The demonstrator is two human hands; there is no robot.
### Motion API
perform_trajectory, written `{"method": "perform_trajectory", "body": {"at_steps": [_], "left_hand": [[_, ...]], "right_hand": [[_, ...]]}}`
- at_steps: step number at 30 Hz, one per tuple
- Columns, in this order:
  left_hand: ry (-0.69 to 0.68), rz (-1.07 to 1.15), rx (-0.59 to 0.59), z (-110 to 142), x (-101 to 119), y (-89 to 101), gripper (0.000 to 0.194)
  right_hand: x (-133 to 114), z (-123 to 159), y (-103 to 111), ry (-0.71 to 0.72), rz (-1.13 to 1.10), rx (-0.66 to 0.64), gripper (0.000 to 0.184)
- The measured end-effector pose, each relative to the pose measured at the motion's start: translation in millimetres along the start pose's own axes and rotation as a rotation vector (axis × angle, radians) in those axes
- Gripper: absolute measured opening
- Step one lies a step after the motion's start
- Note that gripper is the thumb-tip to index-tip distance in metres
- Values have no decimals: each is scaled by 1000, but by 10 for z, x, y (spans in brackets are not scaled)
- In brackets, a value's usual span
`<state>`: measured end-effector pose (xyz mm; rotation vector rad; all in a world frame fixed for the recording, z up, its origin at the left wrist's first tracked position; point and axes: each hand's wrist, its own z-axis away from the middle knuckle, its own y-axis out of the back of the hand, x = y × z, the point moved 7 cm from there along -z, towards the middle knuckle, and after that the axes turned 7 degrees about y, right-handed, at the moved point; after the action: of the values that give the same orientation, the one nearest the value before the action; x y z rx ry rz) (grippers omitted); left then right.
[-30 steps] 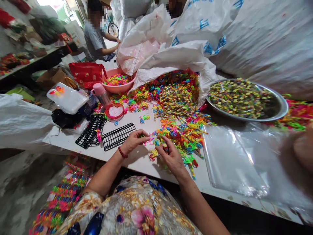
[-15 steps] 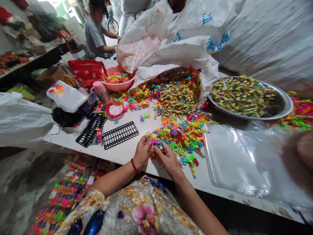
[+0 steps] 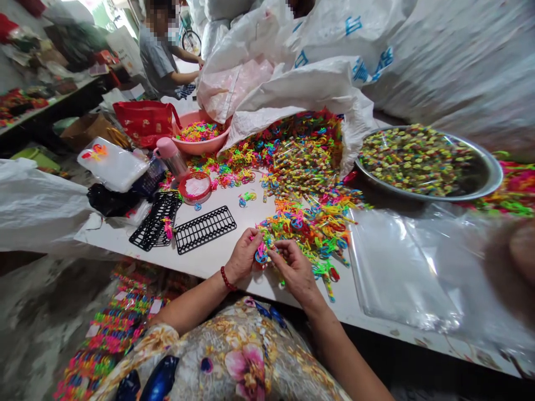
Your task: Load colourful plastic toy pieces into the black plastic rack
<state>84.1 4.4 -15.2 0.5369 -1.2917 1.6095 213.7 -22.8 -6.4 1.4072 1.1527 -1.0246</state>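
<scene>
Between my hands, just above the table's front edge, is a small colourful plastic toy (image 3: 261, 254) with pink, blue and green parts; it looks like a toy bicycle. My left hand (image 3: 242, 257), with a red bead bracelet at the wrist, pinches it from the left. My right hand (image 3: 295, 272) has thumb and forefinger pressed together at its right side, touching it. A heap of similar toys (image 3: 321, 223) lies just beyond my right hand. To the left of my hands rests a black plastic rack (image 3: 205, 229) with rows of openings.
More black racks (image 3: 155, 223) overlap at the left. Behind stand a red basket (image 3: 195, 187), a pink-lidded bottle (image 3: 170, 159) and a pink basin (image 3: 204, 146). A white sack (image 3: 292, 92) spills toys. Right are a metal basin (image 3: 495, 172) and clear plastic bags (image 3: 397, 267). A person (image 3: 156, 55) works beyond.
My right hand has shifted slightly right and down, with its fingers drawn back a little from my left. The toy is turned, with its blue wheel now lower. My left hand stays nearly in place.
</scene>
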Motion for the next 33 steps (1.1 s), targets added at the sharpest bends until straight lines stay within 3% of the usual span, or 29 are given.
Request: {"method": "perform_trajectory", "body": {"at_steps": [12,24,33], "left_hand": [[-71,-239,52,-15,-25,86,48],[-50,-254,91,-36,-47,103,54],[-36,-241,86,-51,-60,94,55]], "right_hand": [[-56,57,-41,51,84,-51,26],[-225,63,7,256,142,27,15],[-153,53,30,205,134,29,16]]}}
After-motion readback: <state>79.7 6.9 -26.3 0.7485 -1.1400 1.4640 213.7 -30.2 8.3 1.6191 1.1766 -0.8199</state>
